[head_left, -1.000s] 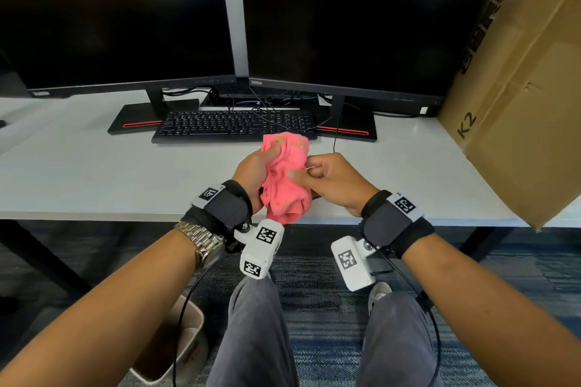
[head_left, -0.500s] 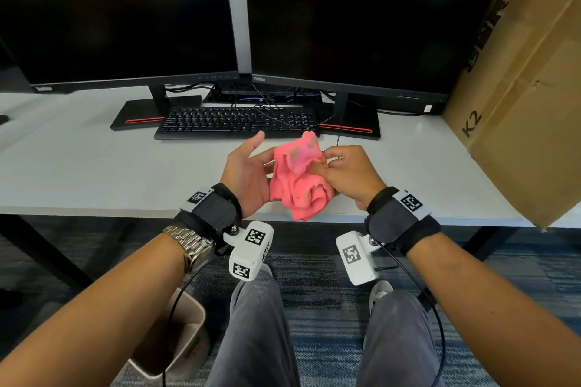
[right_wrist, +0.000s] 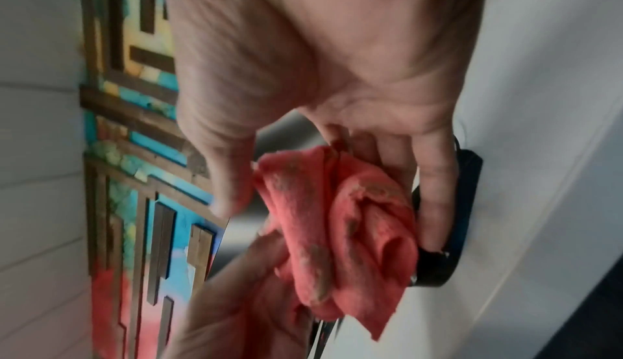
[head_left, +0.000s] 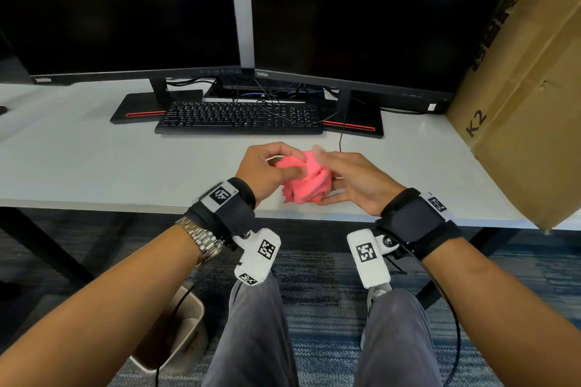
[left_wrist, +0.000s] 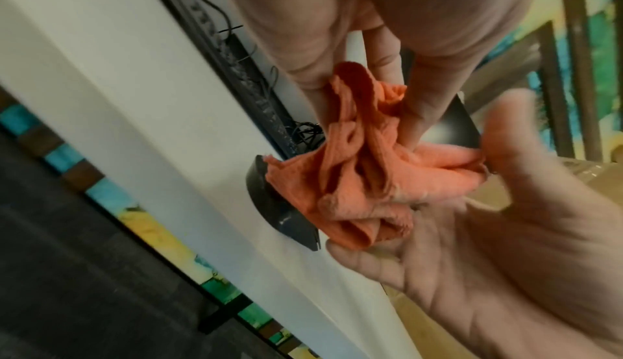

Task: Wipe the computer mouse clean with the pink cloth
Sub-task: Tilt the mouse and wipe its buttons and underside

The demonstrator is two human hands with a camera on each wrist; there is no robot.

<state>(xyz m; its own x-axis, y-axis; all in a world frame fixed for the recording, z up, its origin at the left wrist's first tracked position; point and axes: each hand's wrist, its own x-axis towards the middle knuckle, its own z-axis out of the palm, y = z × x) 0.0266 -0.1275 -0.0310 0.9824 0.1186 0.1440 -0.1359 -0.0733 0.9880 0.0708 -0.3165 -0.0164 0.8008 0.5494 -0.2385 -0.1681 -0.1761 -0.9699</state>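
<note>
The left hand [head_left: 264, 171] pinches the crumpled pink cloth [head_left: 306, 177]; the right hand [head_left: 355, 181], fingers loosely spread, cups it. Beneath, only a black mouse [left_wrist: 269, 205] edge shows.

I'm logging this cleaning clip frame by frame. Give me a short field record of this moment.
left hand: pinches the bunched pink cloth
right hand: fingers stretched out under the cloth
computer mouse: dark body, mostly hidden behind the cloth
cloth state: crumpled, greyish soiled patches
setting: over the near edge of the white desk, keyboard behind
</note>
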